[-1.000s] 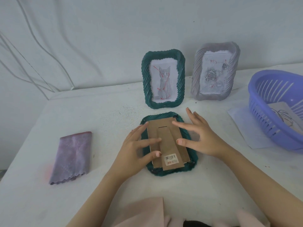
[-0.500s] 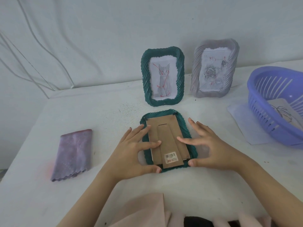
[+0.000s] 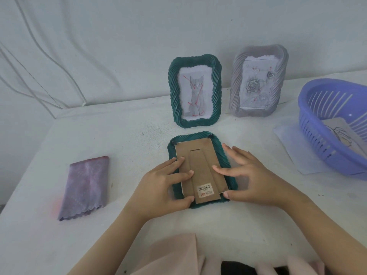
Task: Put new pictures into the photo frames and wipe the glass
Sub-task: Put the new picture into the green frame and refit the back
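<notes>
Left hand [image 3: 162, 187], right hand [image 3: 252, 175] press frame [image 3: 199, 155] (glass underneath?).

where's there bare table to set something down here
Bare table lies between the folded cloth and the left hand, and behind the cloth, left of the standing green frame. The right side is crowded: basket, paper sheet and grey frame ring the right hand.
</notes>
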Demonstrator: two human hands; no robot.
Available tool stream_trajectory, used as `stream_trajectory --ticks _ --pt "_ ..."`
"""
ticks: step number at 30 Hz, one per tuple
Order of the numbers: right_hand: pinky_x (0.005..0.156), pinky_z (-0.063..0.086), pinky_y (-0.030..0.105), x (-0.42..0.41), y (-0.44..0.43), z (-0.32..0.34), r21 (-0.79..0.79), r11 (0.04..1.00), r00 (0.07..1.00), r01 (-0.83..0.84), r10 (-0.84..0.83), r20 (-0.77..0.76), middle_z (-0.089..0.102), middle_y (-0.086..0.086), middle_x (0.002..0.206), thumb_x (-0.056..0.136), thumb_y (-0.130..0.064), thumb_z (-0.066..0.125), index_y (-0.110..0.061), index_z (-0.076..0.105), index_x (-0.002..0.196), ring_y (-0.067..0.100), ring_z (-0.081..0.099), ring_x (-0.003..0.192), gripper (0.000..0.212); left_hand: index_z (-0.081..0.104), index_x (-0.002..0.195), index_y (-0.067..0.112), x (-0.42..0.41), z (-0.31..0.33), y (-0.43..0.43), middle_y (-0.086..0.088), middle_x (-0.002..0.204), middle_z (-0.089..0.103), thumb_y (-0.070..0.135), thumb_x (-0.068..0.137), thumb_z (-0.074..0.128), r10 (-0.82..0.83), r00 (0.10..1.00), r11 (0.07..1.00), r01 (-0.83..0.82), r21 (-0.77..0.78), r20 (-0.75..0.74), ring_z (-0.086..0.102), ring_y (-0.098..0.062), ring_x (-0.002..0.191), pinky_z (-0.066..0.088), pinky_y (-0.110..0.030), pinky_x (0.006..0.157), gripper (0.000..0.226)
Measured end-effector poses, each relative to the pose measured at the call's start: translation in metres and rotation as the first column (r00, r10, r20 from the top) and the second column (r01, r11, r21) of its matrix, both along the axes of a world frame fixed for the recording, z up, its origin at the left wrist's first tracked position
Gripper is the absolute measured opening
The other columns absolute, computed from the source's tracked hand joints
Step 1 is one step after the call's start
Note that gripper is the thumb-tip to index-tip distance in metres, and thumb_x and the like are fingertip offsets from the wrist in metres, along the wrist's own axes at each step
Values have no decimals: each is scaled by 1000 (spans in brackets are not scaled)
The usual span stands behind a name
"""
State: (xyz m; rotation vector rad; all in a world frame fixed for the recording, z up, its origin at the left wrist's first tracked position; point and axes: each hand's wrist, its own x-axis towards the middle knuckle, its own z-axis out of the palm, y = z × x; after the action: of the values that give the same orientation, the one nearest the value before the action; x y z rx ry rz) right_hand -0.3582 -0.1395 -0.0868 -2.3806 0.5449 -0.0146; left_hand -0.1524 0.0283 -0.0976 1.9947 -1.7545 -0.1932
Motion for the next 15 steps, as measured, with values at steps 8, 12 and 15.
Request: stream_trajectory --ticks 8,12,15 --pt "116 0 32 0 -8 5 42 999 996 -33 36 -76 -13 -26 149 67 -56 72 -71 36 115 -2 -14 139 62 64 115 30 2 2 3 -6 132 54 57 70 58 -27 1000 999 27 22 -2 49 -12 123 39 -23 100 52" --pt "116 7 32 3 -10 10 40 998 994 -43 47 -99 -11 -29 148 66 -50 75 -69 38 113 -1 -7 139 63 63 116 31 2 3 3 -5 134 52 57 71 57 -33 999 999 33 42 -5 46 -10 124 34 -17 101 52" --pt "118 9 35 8 -8 16 -11 998 994 -67 66 -90 -5 -28 147 67 -46 75 -58 45 119 -7 1 137 61 63 116 30 2 5 2 -6 133 52 55 70 59 -36 999 998 37 50 -18 46 -12 125 30 -13 102 53"
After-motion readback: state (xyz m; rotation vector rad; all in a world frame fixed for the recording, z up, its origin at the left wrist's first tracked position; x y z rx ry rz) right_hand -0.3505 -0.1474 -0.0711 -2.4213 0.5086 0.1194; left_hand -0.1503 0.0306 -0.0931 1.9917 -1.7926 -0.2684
